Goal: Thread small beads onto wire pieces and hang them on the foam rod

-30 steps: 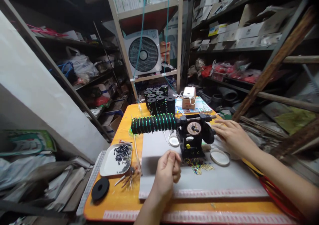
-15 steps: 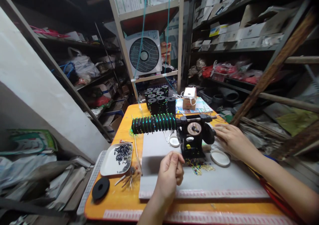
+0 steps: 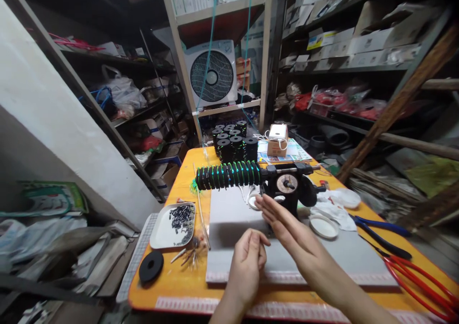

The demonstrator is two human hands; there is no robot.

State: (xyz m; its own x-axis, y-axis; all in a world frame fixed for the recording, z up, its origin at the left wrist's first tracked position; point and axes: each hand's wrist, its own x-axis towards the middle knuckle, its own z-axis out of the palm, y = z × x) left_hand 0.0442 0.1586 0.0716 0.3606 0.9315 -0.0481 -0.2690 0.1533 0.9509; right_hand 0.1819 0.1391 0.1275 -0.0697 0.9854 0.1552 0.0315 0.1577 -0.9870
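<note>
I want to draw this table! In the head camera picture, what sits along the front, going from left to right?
Black disc → white tray of small dark bits → left hand → right hand → white lid → blue-handled pliers.

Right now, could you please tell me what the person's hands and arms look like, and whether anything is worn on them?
Both hands are bare: the left hand and the right hand show no gloves, and no rings or watch can be seen. Both forearms are uncovered as far as the bottom edge of the picture, with no sleeve in view. The nails look short and unpainted. No markings or bands show on either wrist.
</note>
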